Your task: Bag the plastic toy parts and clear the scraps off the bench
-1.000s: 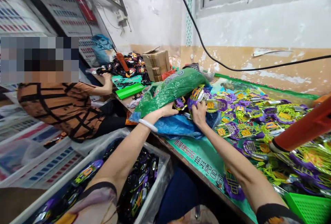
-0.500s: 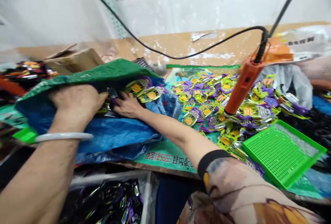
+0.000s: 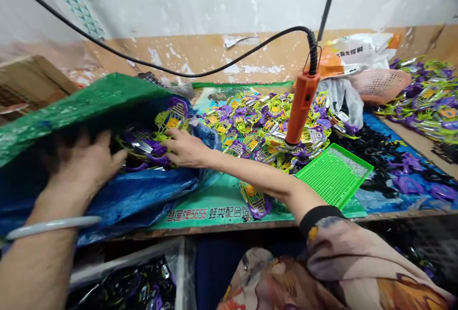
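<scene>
A large woven plastic bag, blue inside and green outside, lies with its mouth toward the right on the left of the table. My left hand, with a pale bangle on its wrist, is just inside the mouth, its fingers apart and smeared by motion, holding nothing I can see. Beside the opening my right hand has its bent fingers against purple and yellow-green plastic pieces with shiny silver parts. More such pieces lie heaped on the table to the right.
An orange electric screwdriver hangs from a black cable over the heap. Right of it lies a green tray with small metal bits. A pink basket and black parts are farther right. Below the table edge stands a lined bin.
The view has turned right, showing more of the table there. My left hand has come away from the pieces, fingers spread. My right hand stays at the pieces in the bag's mouth.
</scene>
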A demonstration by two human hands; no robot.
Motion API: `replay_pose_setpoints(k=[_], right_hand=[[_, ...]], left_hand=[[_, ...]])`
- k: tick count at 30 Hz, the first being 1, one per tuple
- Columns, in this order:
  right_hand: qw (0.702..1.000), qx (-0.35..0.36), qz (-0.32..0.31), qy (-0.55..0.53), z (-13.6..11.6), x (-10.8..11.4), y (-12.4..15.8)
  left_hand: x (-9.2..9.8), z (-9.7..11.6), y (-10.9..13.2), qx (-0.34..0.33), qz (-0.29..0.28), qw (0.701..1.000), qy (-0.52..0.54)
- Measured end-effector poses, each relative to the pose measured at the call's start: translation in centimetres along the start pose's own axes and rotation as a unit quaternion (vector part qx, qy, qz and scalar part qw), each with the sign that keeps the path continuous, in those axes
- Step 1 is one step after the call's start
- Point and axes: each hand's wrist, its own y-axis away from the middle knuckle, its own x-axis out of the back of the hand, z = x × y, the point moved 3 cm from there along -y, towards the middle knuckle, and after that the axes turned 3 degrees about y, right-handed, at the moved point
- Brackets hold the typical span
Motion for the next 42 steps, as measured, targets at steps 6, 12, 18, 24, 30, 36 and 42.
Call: replay_pose_setpoints(k=[6, 12, 18, 24, 30, 36, 42], right_hand=[[0.989, -0.067, -0.045, 0.124, 4.2, 7.1, 11.6], [0.931, -0.203, -0.212, 0.219, 11.6, 8.6, 16.3], [0.882, -0.216, -0.332, 0.256, 12.5, 4.7, 17.8], [0.92, -0.157, -0.273, 0.232, 13.8, 4.0, 15.3], [0.955, -0.27, -0.097, 0.074, 17.8, 4.9, 10.3], [0.889, -0.412, 0.11, -0.168, 21.5, 5.5, 10.5], [0.782, -0.446, 0.229, -0.37, 23.5, 6.2, 11.0]], left_hand=[[-3.2, 12.5, 11.9, -0.183, 0.068, 0.976, 0.093], [-13.6, 19.6, 20.0, -0.105, -0.144, 0.963, 0.203], [-17.7, 22.2, 18.4, -0.071, -0.161, 0.956, 0.236], [-17.8, 18.4, 12.2, -0.088, -0.025, 0.96, 0.263], [-18.4, 15.6, 6.3, -0.094, -0.023, 0.955, 0.28], [-19.4, 16.7, 6.0, -0.142, -0.075, 0.956, 0.244], [-20.0, 17.3, 7.4, -0.144, -0.096, 0.946, 0.276]])
